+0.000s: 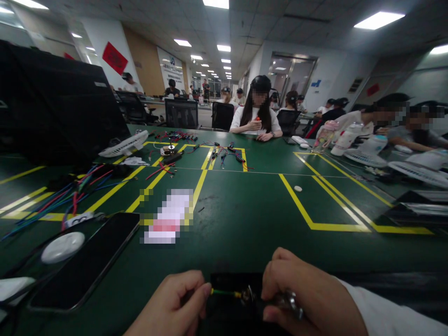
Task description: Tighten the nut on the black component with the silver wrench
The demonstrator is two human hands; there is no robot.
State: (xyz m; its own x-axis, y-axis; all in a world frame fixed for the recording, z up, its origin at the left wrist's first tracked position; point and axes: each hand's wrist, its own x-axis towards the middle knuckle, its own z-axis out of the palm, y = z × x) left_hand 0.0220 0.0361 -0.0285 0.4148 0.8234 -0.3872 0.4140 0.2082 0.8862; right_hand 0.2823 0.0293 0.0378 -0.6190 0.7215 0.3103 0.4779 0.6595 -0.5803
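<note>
Near the bottom edge, my left hand is closed, thumb and fingertips pinching one end of a short green wire with yellow at both ends. The wire runs right to a small round metal part, whose exact kind I cannot make out. My right hand is curled just right of that part, closed around a shiny metal piece. Most of this piece hides behind the fingers. Beneath both hands lies a dark, flat surface or object, its details lost in shadow.
A black phone and white oval object lie left, beside loose coloured wires. A pale paper rests ahead. Yellow tape marks the green table. A co-worker sits opposite; bottles and fans stand right.
</note>
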